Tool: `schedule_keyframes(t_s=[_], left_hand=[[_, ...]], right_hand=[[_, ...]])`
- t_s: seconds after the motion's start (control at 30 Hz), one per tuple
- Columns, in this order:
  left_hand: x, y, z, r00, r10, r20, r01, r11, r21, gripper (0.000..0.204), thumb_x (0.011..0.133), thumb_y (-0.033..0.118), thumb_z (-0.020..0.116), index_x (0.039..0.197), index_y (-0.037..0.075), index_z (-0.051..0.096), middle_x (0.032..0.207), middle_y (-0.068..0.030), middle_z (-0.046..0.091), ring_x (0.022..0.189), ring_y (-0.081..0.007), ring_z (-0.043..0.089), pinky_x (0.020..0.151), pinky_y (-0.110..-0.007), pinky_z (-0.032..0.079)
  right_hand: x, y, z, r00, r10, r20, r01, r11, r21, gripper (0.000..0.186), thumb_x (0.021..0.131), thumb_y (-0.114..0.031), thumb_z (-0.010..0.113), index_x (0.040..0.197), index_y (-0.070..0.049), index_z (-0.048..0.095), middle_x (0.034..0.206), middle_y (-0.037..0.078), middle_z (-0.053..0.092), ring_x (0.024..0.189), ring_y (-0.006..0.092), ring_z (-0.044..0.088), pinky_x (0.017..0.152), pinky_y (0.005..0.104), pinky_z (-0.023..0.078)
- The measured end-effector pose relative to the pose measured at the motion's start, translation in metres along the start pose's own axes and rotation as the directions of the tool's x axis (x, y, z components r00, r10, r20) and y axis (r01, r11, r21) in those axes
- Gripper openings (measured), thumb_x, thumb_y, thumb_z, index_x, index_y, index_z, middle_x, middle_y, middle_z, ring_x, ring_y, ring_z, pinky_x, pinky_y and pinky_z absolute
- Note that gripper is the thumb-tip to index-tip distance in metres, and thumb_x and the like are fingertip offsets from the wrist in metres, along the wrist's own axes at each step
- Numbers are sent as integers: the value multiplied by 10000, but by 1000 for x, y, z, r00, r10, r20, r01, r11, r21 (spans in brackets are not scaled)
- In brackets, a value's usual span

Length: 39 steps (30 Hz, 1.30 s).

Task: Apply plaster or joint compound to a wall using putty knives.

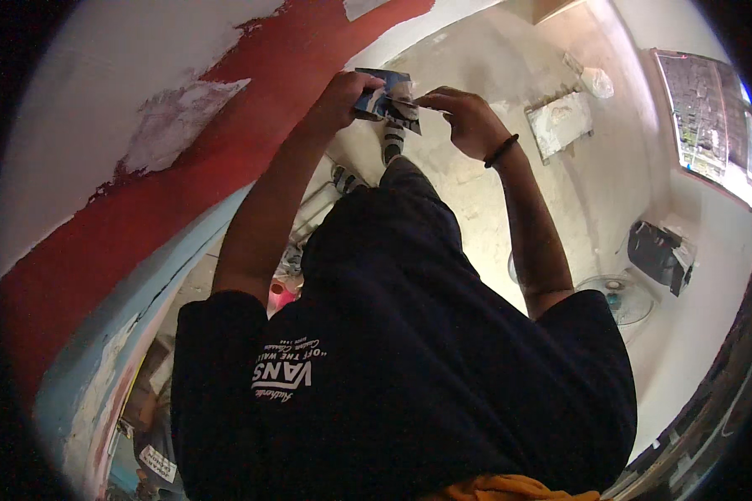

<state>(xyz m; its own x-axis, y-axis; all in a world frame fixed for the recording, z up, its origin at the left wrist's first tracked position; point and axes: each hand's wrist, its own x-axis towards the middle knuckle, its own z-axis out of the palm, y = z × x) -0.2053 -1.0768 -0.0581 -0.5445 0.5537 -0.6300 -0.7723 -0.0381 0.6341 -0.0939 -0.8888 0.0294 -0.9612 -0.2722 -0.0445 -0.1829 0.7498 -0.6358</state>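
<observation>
Blue card (387, 103) looks light, bendy; edge likely best hold. Left hand (348, 96) clamped on its side; right hand (470, 121), can't tell.

I am wearing a dark T-shirt (468, 376), its short sleeves (215, 334) ending above my elbows. White print (281, 371), lettering set in a small block, is running across one part of the shirt. A thin black bracelet (501, 151) is circling my right wrist, and my left hand (349, 96) and right hand (471, 123) are showing bare. Below, I am wearing dark shorts (413, 181) and footwear (393, 140) with dark and pale bands.
</observation>
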Motion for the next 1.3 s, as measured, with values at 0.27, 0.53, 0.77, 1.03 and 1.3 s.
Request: schedule_keyframes(t_s=[0.27, 0.53, 0.77, 1.03, 1.3], left_hand=[[52, -31, -43, 972, -200, 123, 196, 980, 45, 138, 769, 152, 601, 760, 16, 586, 728, -89, 607, 559, -159, 573, 543, -277, 503], [88, -84, -88, 984, -9, 178, -49, 948, 316, 137, 785, 148, 588, 780, 11, 589, 677, -80, 599, 565, -158, 569, 563, -288, 502], [33, -49, -51, 984, -175, 17, 176, 977, -121, 181, 844, 132, 526, 939, -1, 604, 877, -96, 637, 710, -187, 632, 621, -327, 538], [39, -37, 40, 789, 514, 337, -590, 788, 177, 210, 856, 158, 551, 1004, 12, 580, 912, -60, 631, 750, -156, 628, 668, -267, 521], [7, -8, -24, 933, 349, 93, -354, 934, 45, 263, 856, 138, 531, 1097, 34, 544, 1030, -59, 601, 946, -171, 579, 799, -336, 483]], right_hand=[[33, 54, 27, 932, 138, 336, -202, 966, 162, 374, 703, 54, 504, 1035, -66, 626, 892, 161, 644, 789, 273, 621, 730, 344, 491], [48, 102, 26, 777, 220, 590, -338, 936, 96, 377, 668, -66, 672, 1027, 24, 600, 779, 112, 649, 727, 173, 602, 696, 299, 479], [14, 97, 15, 940, -99, 325, -327, -1, 945, 642, 648, 16, 710, 1217, 55, 413, 1132, 119, 564, 1002, 183, 554, 860, 323, 450], [25, 81, -37, 979, 106, 172, -167, -51, 985, 541, 732, 4, 594, 1239, 44, 407, 1181, 131, 540, 1056, 216, 537, 894, 347, 445], [-20, 39, -79, 871, 396, -290, 291, 58, 955, 421, 755, 6, 561, 1170, 14, 491, 1108, 138, 584, 1017, 269, 563, 904, 398, 436]])
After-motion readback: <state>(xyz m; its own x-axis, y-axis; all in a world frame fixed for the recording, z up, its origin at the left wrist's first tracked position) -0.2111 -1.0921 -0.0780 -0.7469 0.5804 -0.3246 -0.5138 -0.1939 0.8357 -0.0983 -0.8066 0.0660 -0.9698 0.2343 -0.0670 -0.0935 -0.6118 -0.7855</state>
